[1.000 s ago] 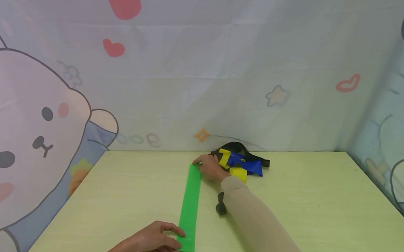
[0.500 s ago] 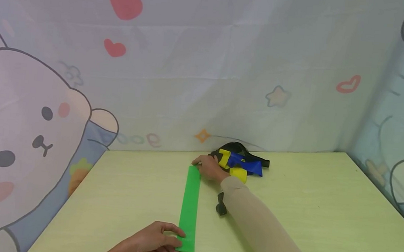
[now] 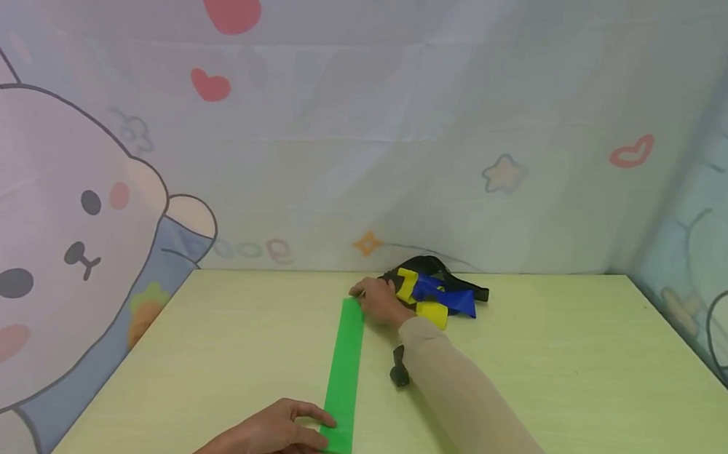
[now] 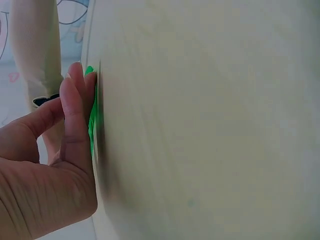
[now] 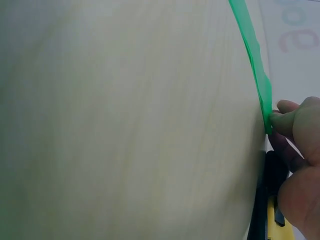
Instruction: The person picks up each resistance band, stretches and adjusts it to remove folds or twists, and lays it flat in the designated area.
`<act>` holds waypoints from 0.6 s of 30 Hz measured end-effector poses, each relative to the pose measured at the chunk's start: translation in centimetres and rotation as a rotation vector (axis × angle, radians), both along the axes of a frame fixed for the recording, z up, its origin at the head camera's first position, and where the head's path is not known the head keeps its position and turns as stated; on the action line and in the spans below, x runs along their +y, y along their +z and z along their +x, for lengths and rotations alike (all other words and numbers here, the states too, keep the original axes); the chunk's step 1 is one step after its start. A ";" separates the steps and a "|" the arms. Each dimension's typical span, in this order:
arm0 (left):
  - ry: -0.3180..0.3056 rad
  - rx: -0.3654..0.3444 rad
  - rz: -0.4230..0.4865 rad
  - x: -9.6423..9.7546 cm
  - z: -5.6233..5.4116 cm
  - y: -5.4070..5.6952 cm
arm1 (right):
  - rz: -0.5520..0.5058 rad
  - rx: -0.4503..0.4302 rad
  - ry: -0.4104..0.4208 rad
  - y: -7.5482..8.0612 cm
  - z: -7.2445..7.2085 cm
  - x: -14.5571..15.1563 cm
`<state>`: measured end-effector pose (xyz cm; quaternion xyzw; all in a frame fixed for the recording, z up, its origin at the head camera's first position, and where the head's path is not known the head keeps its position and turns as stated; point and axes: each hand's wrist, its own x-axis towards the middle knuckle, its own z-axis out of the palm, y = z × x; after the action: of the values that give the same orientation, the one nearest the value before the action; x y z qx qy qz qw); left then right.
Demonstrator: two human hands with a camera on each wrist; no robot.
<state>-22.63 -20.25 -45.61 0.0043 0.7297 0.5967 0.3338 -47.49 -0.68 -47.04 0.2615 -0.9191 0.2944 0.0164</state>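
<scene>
A flat green band (image 3: 344, 375) lies stretched lengthwise on the table, running away from me. At its near end my left hand (image 3: 281, 435) rests fingertips on it, the fingers slightly spread and fairly straight. In the left wrist view, the left hand (image 4: 60, 135) hides most of the green band (image 4: 93, 117). My right hand (image 3: 379, 303) is at the far end. In the right wrist view, the thumb and fingers of the right hand (image 5: 300, 135) pinch the tip of the green band (image 5: 254, 55).
Behind the right hand sits a pile of yellow and blue bands (image 3: 443, 293) with black straps (image 3: 429, 264). A small black piece (image 3: 399, 369) lies beside the right sleeve (image 3: 472, 398). A printed cloth backdrop (image 3: 323, 106) stands along the table's (image 3: 587, 365) back edge.
Both hands and the green band stay in place. The whole head view has shifted a few pixels.
</scene>
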 end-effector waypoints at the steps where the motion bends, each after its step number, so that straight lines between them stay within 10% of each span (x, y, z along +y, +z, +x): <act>1: -0.002 -0.001 0.000 0.0 0.0 0.0 | -0.001 0.000 -0.002 0.0 0.0 0.0; 18: 0.037 0.056 -0.031 0.2 -0.3 0.9 | -0.070 0.094 0.030 0.7 0.3 0.3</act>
<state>-22.93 -20.07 -44.69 0.0025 0.7477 0.5912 0.3023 -47.22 -0.39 -46.34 0.2882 -0.9024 0.3139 0.0640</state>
